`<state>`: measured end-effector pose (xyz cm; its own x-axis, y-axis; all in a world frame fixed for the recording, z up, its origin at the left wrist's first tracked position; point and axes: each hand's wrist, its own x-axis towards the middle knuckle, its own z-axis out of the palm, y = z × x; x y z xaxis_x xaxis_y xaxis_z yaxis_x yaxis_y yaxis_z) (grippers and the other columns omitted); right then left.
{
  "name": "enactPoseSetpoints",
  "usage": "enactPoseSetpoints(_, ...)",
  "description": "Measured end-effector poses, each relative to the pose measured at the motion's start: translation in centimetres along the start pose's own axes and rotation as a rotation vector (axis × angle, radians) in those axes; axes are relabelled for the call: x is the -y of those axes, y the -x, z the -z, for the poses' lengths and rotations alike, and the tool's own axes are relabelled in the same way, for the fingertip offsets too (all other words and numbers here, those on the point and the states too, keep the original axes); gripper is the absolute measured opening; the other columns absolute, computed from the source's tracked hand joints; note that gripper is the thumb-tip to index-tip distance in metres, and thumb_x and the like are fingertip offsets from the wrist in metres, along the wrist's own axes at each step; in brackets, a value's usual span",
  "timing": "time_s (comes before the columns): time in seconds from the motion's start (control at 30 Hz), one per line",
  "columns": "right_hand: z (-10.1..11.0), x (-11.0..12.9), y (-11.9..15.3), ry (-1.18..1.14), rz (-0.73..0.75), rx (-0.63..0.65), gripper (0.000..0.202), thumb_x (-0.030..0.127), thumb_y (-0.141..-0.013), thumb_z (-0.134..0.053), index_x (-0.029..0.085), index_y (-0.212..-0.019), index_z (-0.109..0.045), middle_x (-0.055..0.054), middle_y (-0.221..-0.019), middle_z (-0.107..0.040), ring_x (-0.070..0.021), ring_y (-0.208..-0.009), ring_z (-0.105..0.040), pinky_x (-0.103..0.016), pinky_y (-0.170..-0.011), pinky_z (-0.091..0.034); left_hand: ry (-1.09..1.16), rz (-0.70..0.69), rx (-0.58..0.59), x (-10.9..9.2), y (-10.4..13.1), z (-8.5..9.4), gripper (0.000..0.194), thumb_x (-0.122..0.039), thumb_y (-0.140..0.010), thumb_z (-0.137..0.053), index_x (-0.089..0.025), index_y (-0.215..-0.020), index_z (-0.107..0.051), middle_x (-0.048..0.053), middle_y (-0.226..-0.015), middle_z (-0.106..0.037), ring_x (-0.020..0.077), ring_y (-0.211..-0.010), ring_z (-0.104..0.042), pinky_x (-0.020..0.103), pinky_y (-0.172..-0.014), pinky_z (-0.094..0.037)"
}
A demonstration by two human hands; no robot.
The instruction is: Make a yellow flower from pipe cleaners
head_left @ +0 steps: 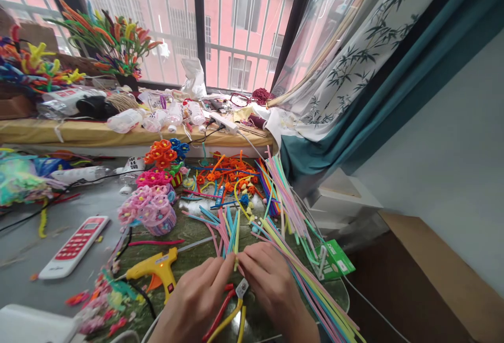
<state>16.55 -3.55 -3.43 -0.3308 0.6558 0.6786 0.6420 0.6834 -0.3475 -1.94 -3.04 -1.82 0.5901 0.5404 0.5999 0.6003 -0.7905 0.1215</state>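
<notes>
My left hand (202,291) and my right hand (271,286) meet low in the middle of the view, fingers closed. Between their fingertips is a short pale yellow pipe cleaner (236,263), pinched from both sides; how much of it the fingers hide I cannot tell. Just below, between the wrists, lie pliers (241,288) with red and yellow handles. A fan of cut pink, blue and yellow pipe cleaners (223,227) lies right beyond the fingertips. Left of my left hand rests a yellow glue gun (155,270) with a glue stick in its back end.
Long pastel pipe cleaners (311,285) run along the table's right side, near a green card (334,260). Pink pipe-cleaner flowers (151,209) stand at left, by a white remote-like object (74,247). Orange pieces (230,169) lie farther back. Fluffy scraps (98,306) sit front left.
</notes>
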Motion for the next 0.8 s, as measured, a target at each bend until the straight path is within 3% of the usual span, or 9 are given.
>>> enactPoseSetpoints(0.3, 0.0, -0.1, 0.0, -0.096, -0.100, 0.044, 0.021, 0.020, -0.104, -0.043, 0.016, -0.101, -0.064, -0.009, -0.092, -0.069, -0.0210, -0.082, -0.064, -0.031, -0.075, -0.051, -0.086, -0.046, -0.106, 0.2, -0.4, -0.7, 0.035, -0.015, -0.104, -0.023, -0.007, -0.114, -0.056, 0.007, -0.076, -0.068, 0.0193, -0.062, -0.068, 0.027, -0.055, -0.053)
enactPoseSetpoints(0.4, -0.2, -0.1, -0.1, -0.159, -0.180, 0.076, 0.023, 0.025, -0.105, -0.042, 0.018, -0.097, -0.063, -0.006, -0.089, -0.069, -0.0198, -0.079, -0.064, -0.030, -0.072, -0.050, -0.090, -0.027, -0.022, -0.2, -0.6, -0.2, 0.036, -0.011, -0.101, -0.021, -0.008, -0.109, -0.057, 0.007, -0.076, -0.069, 0.0197, -0.062, -0.069, 0.026, -0.055, -0.054)
enactPoseSetpoints(0.53, -0.1, -0.6, -0.5, -0.172, -0.184, 0.086, 0.027, 0.029, -0.105, -0.045, 0.020, -0.086, -0.062, -0.004, -0.082, -0.069, -0.0196, -0.075, -0.062, -0.030, -0.070, -0.046, 0.034, 0.068, 0.111, -0.6, -0.8, 0.1, 0.033, 0.000, -0.088, -0.030, -0.014, -0.095, -0.059, 0.004, -0.070, -0.068, 0.0187, -0.057, -0.068, 0.025, -0.050, -0.052)
enactPoseSetpoints(0.67, 0.3, -1.2, -1.0, -0.185, -0.119, 0.130, 0.024, 0.026, -0.103, -0.049, 0.019, -0.084, -0.063, -0.004, -0.077, -0.068, -0.0192, -0.073, -0.058, -0.032, -0.071, -0.044, 0.309, 0.267, 0.103, -0.4, -0.9, -0.4, 0.028, -0.007, -0.090, -0.036, -0.019, -0.076, -0.057, 0.000, -0.061, -0.063, 0.0135, -0.048, -0.060, 0.020, -0.047, -0.044)
enactPoseSetpoints(0.8, 0.6, -1.7, -1.3, -0.228, -0.048, 0.118, 0.026, 0.016, -0.100, -0.046, 0.019, -0.080, -0.063, -0.003, -0.073, -0.067, -0.0171, -0.067, -0.056, -0.035, -0.076, -0.045, 0.873, 0.754, 0.320, -0.6, -1.1, -0.6, 0.038, -0.037, -0.097, -0.046, -0.020, -0.063, -0.049, -0.006, -0.049, -0.049, 0.0084, -0.038, -0.049, 0.017, -0.040, -0.038)
